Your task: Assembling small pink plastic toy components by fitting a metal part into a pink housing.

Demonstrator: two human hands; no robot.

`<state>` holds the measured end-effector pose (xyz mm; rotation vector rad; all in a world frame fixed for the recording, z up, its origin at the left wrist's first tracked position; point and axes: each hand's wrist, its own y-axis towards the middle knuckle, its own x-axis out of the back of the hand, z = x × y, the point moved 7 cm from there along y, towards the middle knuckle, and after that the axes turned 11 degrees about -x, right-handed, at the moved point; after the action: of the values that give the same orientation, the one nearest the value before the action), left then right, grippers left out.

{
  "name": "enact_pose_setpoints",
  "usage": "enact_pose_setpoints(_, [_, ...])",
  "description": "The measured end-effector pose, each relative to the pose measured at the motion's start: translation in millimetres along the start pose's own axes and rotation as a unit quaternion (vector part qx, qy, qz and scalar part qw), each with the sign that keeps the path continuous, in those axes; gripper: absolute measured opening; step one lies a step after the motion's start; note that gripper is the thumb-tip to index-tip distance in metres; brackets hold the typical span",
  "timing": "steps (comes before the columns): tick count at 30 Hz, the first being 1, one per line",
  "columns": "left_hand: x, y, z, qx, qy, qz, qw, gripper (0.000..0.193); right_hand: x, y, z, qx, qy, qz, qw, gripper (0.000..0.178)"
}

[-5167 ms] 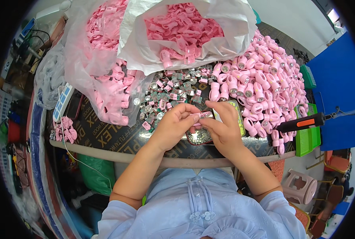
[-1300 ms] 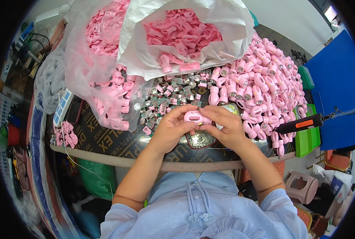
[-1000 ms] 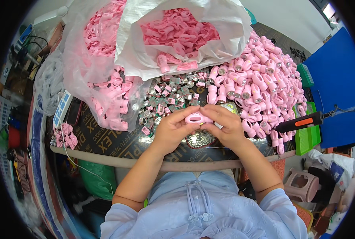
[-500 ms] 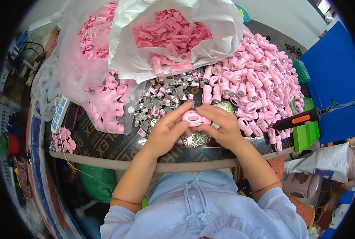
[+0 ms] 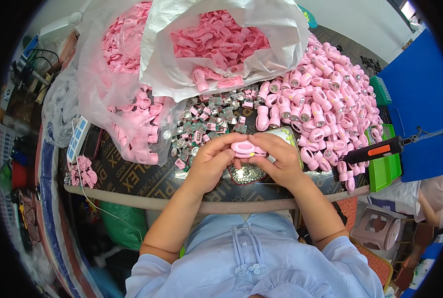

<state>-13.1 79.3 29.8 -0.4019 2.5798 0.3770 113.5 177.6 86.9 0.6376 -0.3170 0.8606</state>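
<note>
A small pink toy flashlight (image 5: 245, 147) is held level between my two hands, above the near edge of the table. My left hand (image 5: 210, 161) grips one end with thumb and fingers. My right hand (image 5: 280, 160) pinches the other end and presses along its top. A seam runs along its side, with a small yellow spot by the right thumb. Just under the hands lies a shallow dish of tiny shiny metal pieces (image 5: 246, 175). Behind my right hand, a light tray (image 5: 284, 133) is partly hidden. Reflector and circuit parts (image 5: 206, 121) are heaped beyond my left hand.
Pink flashlights (image 5: 323, 111) are piled at the right. A white woven bag (image 5: 157, 64) at the back holds pink shells (image 5: 221, 39), beside a clear plastic bag (image 5: 94, 74). A black-and-orange electric screwdriver (image 5: 375, 150) hangs on a coiled cord over a green basket (image 5: 380, 171).
The whole view has shifted slightly. My hands keep the flashlight between them, and it has turned a little, showing more of its side seam.
</note>
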Motion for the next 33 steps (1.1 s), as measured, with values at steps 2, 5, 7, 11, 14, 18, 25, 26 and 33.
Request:
enact_pose_setpoints(2, [0.9, -1.5, -1.5, -0.012, 0.03, 0.0, 0.999, 0.038, -0.7, -0.5, -0.3, 0.003, 0.004, -0.001, 1.0, 0.046])
enact_pose_setpoints(5, [-2.6, -2.3, -9.5, -0.046, 0.151, 0.029, 0.987, 0.04, -1.6, -3.3, -2.0, -0.005, 0.006, -0.011, 1.0, 0.048])
enact_pose_setpoints(7, [-3.6, -2.9, -13.7, -0.067, 0.222, 0.043, 0.972, 0.041, -1.9, -4.7, -2.7, -0.004, 0.008, -0.009, 1.0, 0.049])
enact_pose_setpoints(11, [-3.4, -5.5, -14.3, -0.064, 0.26, 0.042, 0.963, 0.041, -2.6, -7.2, -5.1, -0.006, 0.016, -0.009, 1.0, 0.052])
enact_pose_setpoints(14, [-1.7, -5.9, -10.8, -0.051, 0.288, 0.06, 0.954, 0.041, -4.0, -10.2, -7.0, -0.01, 0.011, -0.014, 1.0, 0.052])
enact_pose_setpoints(18, [-2.2, -5.4, -7.5, -0.051, 0.253, 0.052, 0.965, 0.041, -3.5, -10.9, -8.2, -0.005, 0.01, -0.014, 1.0, 0.052])
enact_pose_setpoints(25, [7.8, -7.5, 1.2, -0.023, 0.122, 0.019, 0.992, 0.046, -2.2, -5.8, -4.6, -0.023, 0.044, 0.003, 0.999, 0.048])
enact_pose_setpoints(26, [7.3, -6.8, 1.1, -0.023, 0.122, 0.019, 0.992, 0.046, -2.5, -7.4, -6.0, -0.023, 0.045, 0.003, 0.999, 0.048])
enact_pose_setpoints(33, [7.3, -5.1, 1.7, -0.032, 0.048, 0.017, 0.998, 0.051, -18.1, -16.5, -39.1, -0.21, 0.349, 0.05, 0.912, 0.035])
